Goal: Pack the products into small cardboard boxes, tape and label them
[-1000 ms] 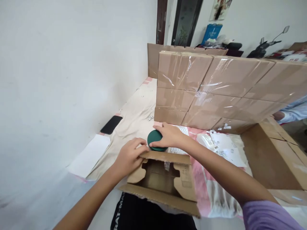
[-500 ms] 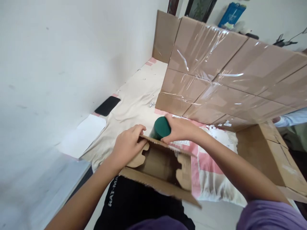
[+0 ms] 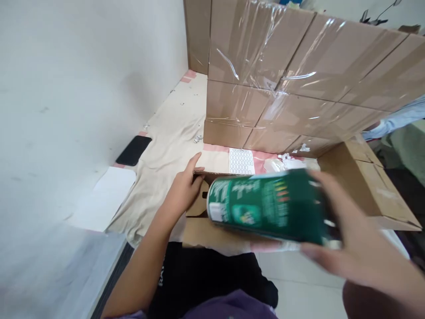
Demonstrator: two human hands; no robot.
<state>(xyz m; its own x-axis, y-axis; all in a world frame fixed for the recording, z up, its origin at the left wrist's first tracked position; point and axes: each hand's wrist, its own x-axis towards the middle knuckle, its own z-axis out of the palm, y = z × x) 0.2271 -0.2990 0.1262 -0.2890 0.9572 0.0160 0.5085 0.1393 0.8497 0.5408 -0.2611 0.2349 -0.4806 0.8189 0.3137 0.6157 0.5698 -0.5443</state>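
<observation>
My right hand (image 3: 345, 230) is closed round the capped end of a green spray can (image 3: 252, 208). The can lies on its side in the air, its bottom rim to the left and its dark green cap to the right, over a small open cardboard box (image 3: 206, 232). Motion blurs the hand and the cap. My left hand (image 3: 184, 186) grips the box's left far edge, thumb on the inner side and forefinger stretched beyond it. Most of the box's inside is hidden behind the can.
Plastic-wrapped cartons (image 3: 299, 88) form a wall ahead. An open carton (image 3: 352, 177) stands at the right, near another person's sleeve (image 3: 403, 115). On the cloth lie a label sheet (image 3: 241, 160), a black phone-like slab (image 3: 133, 150) and white paper (image 3: 102, 199). A white wall (image 3: 83, 79) bounds the left.
My right hand has brought the can from upright behind the box to sideways over it, moving right and closer to me. My left hand still holds the box edge.
</observation>
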